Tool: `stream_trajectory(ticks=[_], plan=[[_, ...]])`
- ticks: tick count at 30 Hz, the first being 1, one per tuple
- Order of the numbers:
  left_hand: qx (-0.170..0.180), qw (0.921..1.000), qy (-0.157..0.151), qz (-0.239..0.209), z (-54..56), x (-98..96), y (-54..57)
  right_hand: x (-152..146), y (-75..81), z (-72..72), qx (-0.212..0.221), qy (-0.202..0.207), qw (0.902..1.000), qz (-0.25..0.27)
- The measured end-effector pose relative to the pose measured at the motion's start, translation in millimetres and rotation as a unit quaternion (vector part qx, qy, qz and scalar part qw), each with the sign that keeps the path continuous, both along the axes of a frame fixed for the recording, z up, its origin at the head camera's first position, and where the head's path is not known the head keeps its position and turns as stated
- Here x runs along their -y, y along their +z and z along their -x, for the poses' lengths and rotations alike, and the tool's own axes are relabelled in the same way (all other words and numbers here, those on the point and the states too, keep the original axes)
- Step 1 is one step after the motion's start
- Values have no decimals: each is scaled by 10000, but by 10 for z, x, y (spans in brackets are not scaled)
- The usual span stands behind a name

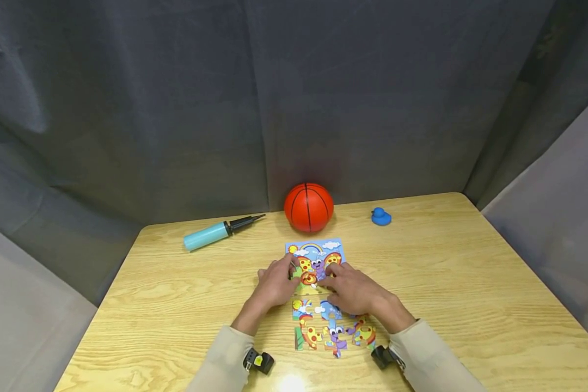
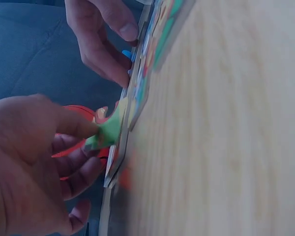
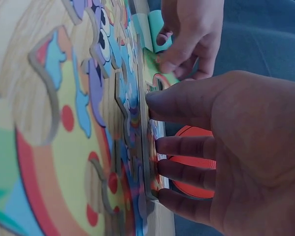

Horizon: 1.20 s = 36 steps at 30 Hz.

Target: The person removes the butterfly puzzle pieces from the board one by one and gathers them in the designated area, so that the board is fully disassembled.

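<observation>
My left hand [image 1: 276, 282] is at the left edge of a picture puzzle board [image 1: 332, 246] showing a butterfly, sun and rainbow. Its thumb and fingers pinch a green puzzle piece [image 2: 109, 129] with some yellow and red, tilted up off the board in the left wrist view. Over the board's right side, my right hand [image 1: 356, 287] rests its fingertips on the surface, fingers [image 3: 187, 167] nearly straight. Loose puzzle pieces lie in front of the board, among them a yellow and red wing piece [image 1: 312, 336] and a purple face piece [image 1: 336, 343].
Behind the board, an orange-red ball [image 1: 308, 207] with black lines sits by the dark curtain [image 1: 201, 109]. A light-blue hand pump [image 1: 207, 237] lies to the left on the wooden table [image 1: 176, 316]. At the back right stands a blue toy duck [image 1: 381, 217].
</observation>
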<state>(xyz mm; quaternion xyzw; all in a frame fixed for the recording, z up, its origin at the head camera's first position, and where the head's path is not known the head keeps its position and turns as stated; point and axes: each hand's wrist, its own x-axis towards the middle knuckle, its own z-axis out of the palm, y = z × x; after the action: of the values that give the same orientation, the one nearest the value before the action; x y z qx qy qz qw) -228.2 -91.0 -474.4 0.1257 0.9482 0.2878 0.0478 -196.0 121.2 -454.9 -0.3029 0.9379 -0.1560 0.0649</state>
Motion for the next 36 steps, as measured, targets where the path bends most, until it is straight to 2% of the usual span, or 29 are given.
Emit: stream_trajectory(ticks=[5,11,23,26,30,36], plan=[[-274,9995,-70,-166,-51,26,34,0,-21,10,-120,-65,9999,-24],[-484,9986,-169,-109,-182,55,92,0,-46,29,-231,-180,9995,-78],[-589,9974,-401,-119,-453,137,134,-3,-55,54,-312,-190,9993,55],[-560,9968,-543,-193,-525,154,141,-21,-46,53,-377,-227,9989,155],[-345,9953,-847,-318,-625,173,151,-69,-40,59,-349,-483,9979,248],[-169,9932,-1133,-189,-740,194,155,-131,-75,120,-292,-710,9967,265]])
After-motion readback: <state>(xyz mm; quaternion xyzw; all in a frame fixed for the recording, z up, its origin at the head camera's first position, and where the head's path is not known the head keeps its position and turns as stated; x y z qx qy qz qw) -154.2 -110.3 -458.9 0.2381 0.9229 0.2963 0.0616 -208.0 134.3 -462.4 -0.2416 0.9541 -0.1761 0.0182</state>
